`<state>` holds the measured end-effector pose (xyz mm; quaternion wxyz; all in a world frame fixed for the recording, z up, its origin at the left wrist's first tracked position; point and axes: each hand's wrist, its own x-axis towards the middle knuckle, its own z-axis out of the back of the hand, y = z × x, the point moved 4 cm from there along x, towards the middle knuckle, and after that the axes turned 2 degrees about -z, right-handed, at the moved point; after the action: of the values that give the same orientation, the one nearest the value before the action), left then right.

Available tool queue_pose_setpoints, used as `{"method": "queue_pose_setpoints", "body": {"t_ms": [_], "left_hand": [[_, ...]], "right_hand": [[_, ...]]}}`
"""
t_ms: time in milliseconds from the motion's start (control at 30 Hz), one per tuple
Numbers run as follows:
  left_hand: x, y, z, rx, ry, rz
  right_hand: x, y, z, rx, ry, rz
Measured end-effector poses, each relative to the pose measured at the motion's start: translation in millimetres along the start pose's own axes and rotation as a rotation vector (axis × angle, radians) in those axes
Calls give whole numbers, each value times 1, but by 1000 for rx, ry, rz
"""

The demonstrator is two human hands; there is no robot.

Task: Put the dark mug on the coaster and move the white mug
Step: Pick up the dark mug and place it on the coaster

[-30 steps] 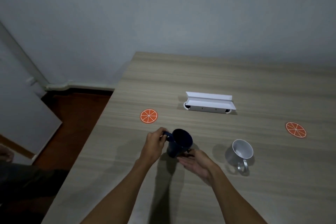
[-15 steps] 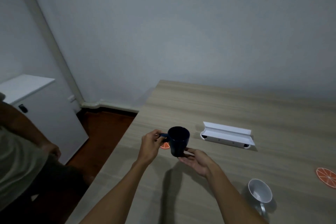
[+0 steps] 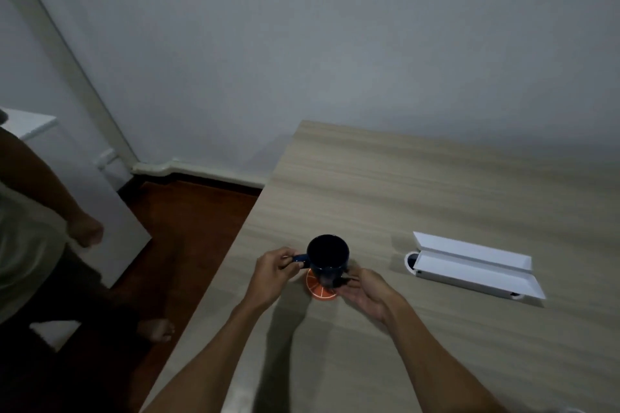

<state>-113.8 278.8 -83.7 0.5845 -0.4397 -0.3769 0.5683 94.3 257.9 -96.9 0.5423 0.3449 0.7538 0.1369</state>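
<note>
Dark mug (image 3: 328, 256) over orange coaster (image 3: 320, 290), handle pinched by left hand (image 3: 273, 273), right hand (image 3: 367, 292) open beneath.

L hand (image 3: 273, 270) pinching closed, R hand (image 3: 367, 292) cupped open, palm up.

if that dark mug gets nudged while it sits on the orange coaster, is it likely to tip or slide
The dark mug looks rigid, probably ceramic, so likely breakable. Its broad upright body suggests sliding before tipping. The coaster looks thin and might shift across the smooth table.
</note>
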Motion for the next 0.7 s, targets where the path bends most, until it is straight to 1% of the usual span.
{"method": "queue_pose_setpoints", "body": {"t_ms": [100, 200, 567, 700], "left_hand": [[9, 23, -8, 76, -6, -19], [15, 35, -10, 75, -20, -24], [10, 34, -13, 103, -27, -28], [5, 34, -15, 99, -37, -35]], "right_hand": [[24, -11, 2, -48, -54, -35], [33, -13, 6, -49, -94, -29], [36, -16, 6, -234, -149, 12], [31, -19, 8, -221, -139, 8]]}}
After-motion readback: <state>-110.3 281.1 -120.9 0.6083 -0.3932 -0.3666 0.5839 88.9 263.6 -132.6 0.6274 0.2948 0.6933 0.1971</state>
